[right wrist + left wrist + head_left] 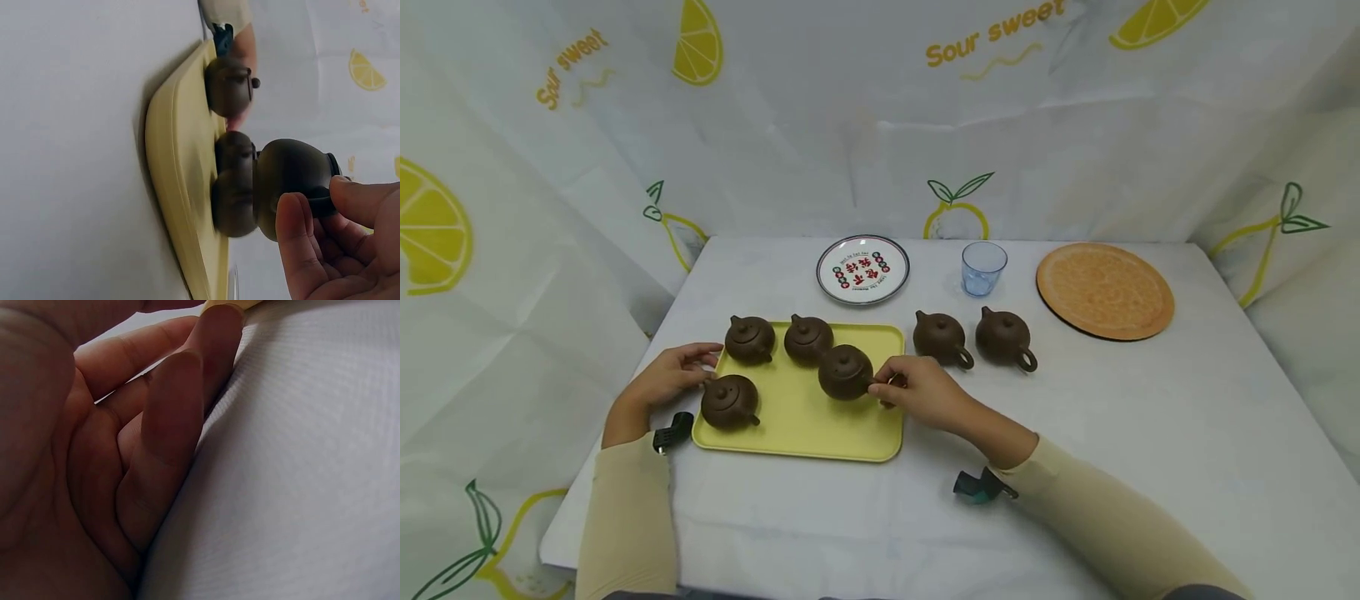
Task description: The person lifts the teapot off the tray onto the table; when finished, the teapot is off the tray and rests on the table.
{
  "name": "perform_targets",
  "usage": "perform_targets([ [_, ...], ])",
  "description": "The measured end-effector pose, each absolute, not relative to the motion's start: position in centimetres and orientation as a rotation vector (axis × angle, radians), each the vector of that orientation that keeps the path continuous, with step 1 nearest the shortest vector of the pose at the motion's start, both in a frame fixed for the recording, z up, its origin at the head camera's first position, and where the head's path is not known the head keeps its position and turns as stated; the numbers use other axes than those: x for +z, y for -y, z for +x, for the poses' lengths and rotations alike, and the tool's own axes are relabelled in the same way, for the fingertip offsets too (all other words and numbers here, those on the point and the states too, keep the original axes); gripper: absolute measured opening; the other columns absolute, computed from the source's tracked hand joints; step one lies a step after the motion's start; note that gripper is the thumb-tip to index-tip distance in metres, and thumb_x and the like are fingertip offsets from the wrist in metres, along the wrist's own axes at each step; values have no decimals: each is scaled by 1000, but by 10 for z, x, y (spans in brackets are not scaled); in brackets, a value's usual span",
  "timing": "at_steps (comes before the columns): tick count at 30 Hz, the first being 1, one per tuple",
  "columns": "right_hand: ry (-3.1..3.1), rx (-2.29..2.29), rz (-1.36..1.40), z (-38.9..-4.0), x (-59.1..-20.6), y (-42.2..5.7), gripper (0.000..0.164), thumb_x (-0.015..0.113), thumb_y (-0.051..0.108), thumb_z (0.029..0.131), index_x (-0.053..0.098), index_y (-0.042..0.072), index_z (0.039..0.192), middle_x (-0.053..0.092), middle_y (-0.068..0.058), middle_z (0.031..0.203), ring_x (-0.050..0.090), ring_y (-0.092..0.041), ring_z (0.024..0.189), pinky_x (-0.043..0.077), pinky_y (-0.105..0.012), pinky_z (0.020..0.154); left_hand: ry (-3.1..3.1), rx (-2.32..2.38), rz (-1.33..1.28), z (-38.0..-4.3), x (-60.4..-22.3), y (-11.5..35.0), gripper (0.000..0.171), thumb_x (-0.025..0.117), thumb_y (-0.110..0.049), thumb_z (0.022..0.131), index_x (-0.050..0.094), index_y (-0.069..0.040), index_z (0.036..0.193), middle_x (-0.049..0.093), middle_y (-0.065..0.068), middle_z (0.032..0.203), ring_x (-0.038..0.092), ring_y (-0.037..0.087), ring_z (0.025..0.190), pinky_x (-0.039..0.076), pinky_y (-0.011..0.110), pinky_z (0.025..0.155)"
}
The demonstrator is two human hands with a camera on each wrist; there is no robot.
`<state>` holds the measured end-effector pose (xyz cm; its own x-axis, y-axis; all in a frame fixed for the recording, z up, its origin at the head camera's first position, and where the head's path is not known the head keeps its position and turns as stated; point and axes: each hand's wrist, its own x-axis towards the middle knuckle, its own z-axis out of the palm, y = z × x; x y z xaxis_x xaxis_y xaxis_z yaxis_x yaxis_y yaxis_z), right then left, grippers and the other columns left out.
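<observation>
Pinching a teapot (845, 375) by its handle (322, 207) — right fingers (297, 244); left fingers (172, 412) — relaxed — touch the tray (805, 433).

The pale-sleeved left arm (628, 525) reaches forward, its bare wrist (625, 421) bending inward; the left grip (672, 377) lies low, fingers (172, 406) loosely bent and pointing rightward. The right arm (1120, 521) slants in from the lower right, also pale-sleeved, the right grip (928, 392) pinching between thumb (365, 201) and finger.

Teapots (846, 375) matt, clay-like; tray (808, 429) smooth, plastic-looking; plate (862, 269) glossy; tumbler (982, 270) glassy; tablecloth (306, 456) finely woven.
</observation>
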<state>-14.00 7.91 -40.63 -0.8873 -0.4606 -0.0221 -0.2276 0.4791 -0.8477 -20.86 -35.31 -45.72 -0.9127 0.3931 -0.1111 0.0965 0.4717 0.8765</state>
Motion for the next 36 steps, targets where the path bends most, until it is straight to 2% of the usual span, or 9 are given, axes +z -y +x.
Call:
perform_targets([
  [7, -2562, -1394, -539, -145, -399, -111, 11, 63, 30, 83, 62, 19, 84, 63, 2, 74, 60, -11, 67, 46, -32, 55, -2427, 1417, 422, -209, -456, 354, 47, 51, 8, 78, 44, 5, 125, 55, 18, 99, 58, 13, 72, 47, 24, 63],
  [12, -2633, -1386, -463, -148, -393, -134, 17, 61, 34, 83, 61, 18, 87, 63, 1, 74, 59, -12, 69, 46, -33, 59, -2439, 1405, 393, -207, -455, 355, 48, 52, 8, 78, 44, 4, 125, 53, 19, 98, 57, 14, 67, 47, 25, 60],
  [22, -2731, -1421, -317, -147, -383, -185, 30, 58, 41, 83, 60, 13, 95, 64, -1, 80, 61, -13, 75, 48, -34, 66, -2438, 1390, 376, -208, -454, 355, 49, 51, 7, 78, 45, 1, 126, 53, 20, 101, 57, 15, 69, 47, 25, 62],
  [29, -2838, -1342, -215, -148, -382, -224, 36, 55, 43, 84, 59, 10, 97, 65, -3, 81, 61, -15, 76, 48, -33, 63, -2428, 1401, 365, -209, -454, 354, 49, 51, 6, 77, 45, 0, 126, 53, 19, 101, 57, 14, 69, 47, 25, 62],
  [36, -2889, -1298, -145, -143, -379, -258, 35, 53, 42, 86, 58, 10, 101, 66, -5, 84, 63, -14, 77, 45, -38, 72, -2438, 1397, 377, -208, -456, 353, 49, 52, 6, 78, 45, 1, 126, 54, 19, 101, 57, 14, 71, 47, 25, 62],
])
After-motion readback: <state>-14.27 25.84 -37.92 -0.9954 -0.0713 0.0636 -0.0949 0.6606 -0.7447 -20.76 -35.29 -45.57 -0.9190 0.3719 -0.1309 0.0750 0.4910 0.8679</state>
